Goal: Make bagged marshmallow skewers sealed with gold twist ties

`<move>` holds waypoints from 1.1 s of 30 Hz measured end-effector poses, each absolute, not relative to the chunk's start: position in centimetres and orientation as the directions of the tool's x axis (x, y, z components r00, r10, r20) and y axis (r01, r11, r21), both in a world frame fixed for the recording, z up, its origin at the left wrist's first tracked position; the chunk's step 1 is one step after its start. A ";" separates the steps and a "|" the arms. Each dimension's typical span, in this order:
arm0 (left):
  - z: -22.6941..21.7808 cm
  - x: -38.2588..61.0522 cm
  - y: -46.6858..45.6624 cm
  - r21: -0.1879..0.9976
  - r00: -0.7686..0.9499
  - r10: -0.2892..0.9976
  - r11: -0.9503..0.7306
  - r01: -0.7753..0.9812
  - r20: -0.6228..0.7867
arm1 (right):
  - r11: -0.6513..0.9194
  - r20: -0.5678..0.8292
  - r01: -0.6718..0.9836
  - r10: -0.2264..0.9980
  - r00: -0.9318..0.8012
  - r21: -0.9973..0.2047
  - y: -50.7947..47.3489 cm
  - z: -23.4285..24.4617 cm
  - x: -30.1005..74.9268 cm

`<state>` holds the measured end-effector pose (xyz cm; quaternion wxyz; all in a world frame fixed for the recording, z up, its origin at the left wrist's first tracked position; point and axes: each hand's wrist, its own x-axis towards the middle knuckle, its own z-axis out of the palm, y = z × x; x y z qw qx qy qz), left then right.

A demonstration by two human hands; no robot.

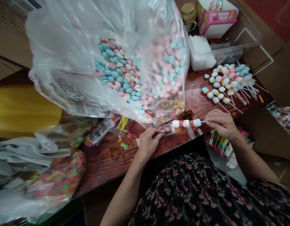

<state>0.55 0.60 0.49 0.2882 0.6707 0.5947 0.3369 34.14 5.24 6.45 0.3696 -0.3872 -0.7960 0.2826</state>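
My right hand [220, 123] pinches the thin white stick [202, 121] of a candy skewer [186, 123] above the bench [104, 169], by its near edge; my left hand [149, 140] pinches a glossy printed wrapper [167, 128] at the skewer's tip. I judge I'm sleeving it; whether the tip is inside, I can't tell. That calls for a light, level push, since the soft-looking, rounded pastel pieces could snag. More skewers [231, 77] lie heaped toward the right end.

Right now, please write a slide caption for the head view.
The right hand holds a candy skewer by its stick; the left hand holds a printed wrapper.
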 end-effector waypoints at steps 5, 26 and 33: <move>0.6 0.8 0.4 0.793 0.094 0.985 -0.175 0.584 0.147 | 0.612 0.318 0.491 0.768 -0.556 -0.620 6.3 6.0 33.0; 0.6 1.5 -0.1 0.619 0.375 0.816 -0.578 0.531 0.440 | 0.737 0.310 0.431 0.633 -0.709 -0.521 6.4 6.2 32.5; 1.5 1.4 -0.1 0.540 0.354 0.815 -0.572 0.618 0.459 | 0.761 0.417 0.375 0.619 -0.666 -0.529 5.4 5.5 31.8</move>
